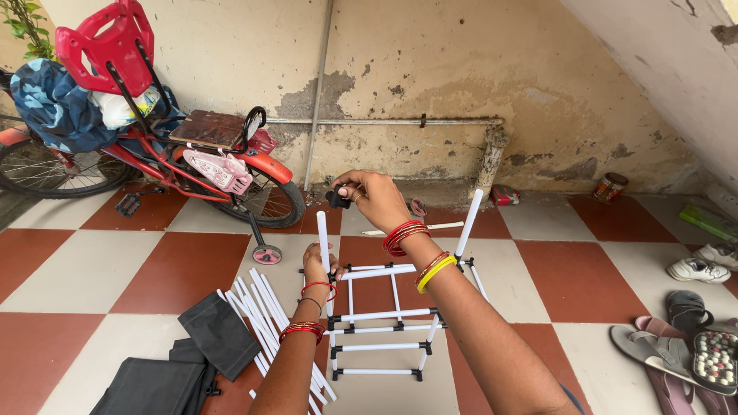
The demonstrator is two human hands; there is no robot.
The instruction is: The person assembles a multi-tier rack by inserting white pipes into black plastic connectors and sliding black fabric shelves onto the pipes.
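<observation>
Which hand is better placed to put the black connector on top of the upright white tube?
Probably the right hand: it already pinches the black connector just above the upright white tube. The left hand grips the frame at the tube's base, steadying it.

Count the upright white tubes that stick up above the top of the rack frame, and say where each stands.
2. One tube at the frame's left corner, gripped by the left hand; one tube at the right corner. Arms may hide others.
</observation>
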